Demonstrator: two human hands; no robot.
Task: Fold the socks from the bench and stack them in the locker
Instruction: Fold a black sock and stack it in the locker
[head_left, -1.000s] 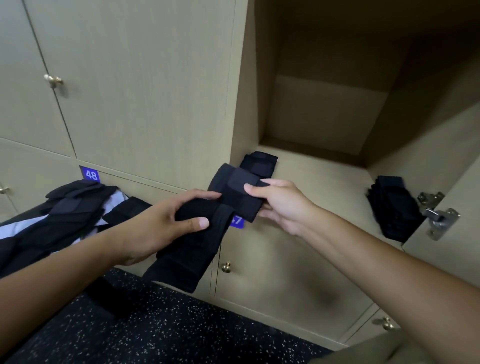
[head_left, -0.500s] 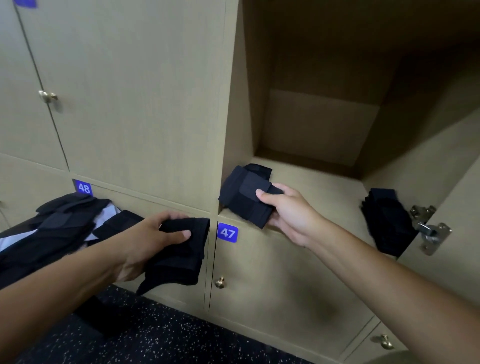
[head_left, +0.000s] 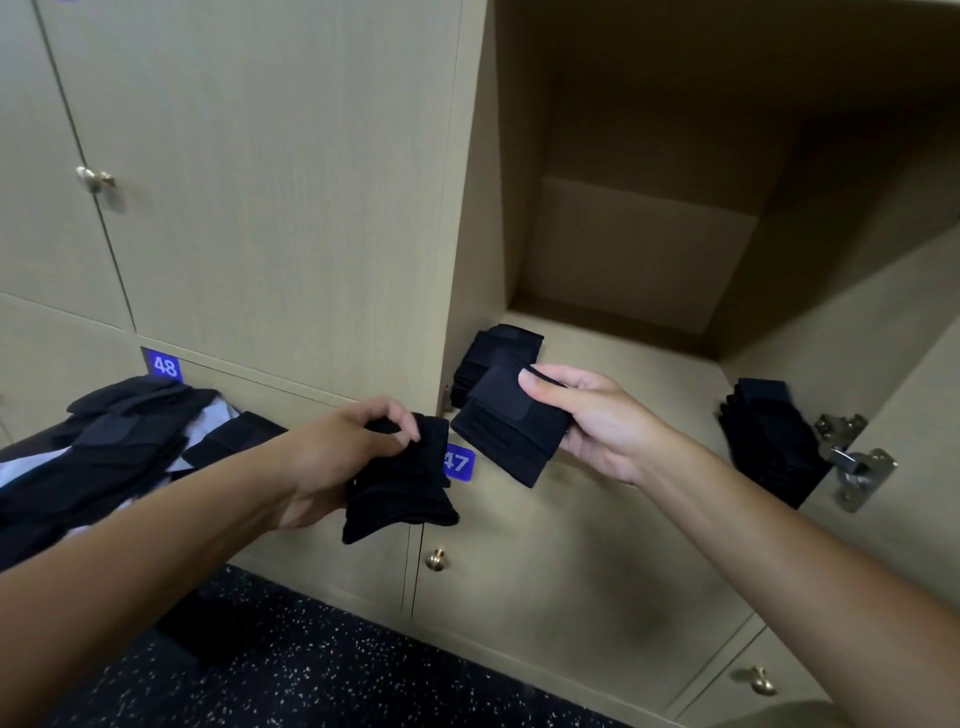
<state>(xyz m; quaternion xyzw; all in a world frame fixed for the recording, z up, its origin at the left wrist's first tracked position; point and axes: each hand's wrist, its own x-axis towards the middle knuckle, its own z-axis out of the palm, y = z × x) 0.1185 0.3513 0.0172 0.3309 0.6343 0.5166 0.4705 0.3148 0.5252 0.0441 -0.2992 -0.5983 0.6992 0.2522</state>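
While each hand holds one folded black sock, neither piece is yet in the locker. The right hand (head_left: 602, 421) pinches the banded sock (head_left: 506, 434) between thumb and fingers, just outside the locker mouth and beside the left stack (head_left: 493, 358) on the locker floor (head_left: 649, 384). The left hand (head_left: 337, 452) grips the second sock (head_left: 397, 483), fingers curled over its top edge, lower and in front of the closed doors; its fold hangs loose at the bottom.

Judgement: the step in hand is placing the right-hand sock on a stack. It should go in flat, band uppermost, edges squared to the pile beneath, and be released only once it rests fully on the pile. The left-hand sock appears to need its fold tidied before it follows.

A second stack (head_left: 769, 441) stands at the right side of the floor, close to the metal hinge (head_left: 852, 462), which could snag fabric. Unfolded socks (head_left: 114, 436) lie on the surface at far left, so the work is only partly complete. Number plates 48 (head_left: 165, 366) and 47 (head_left: 458, 461) mark the lower doors. The locker's left wall edge stands close to the near stack and narrows the approach.
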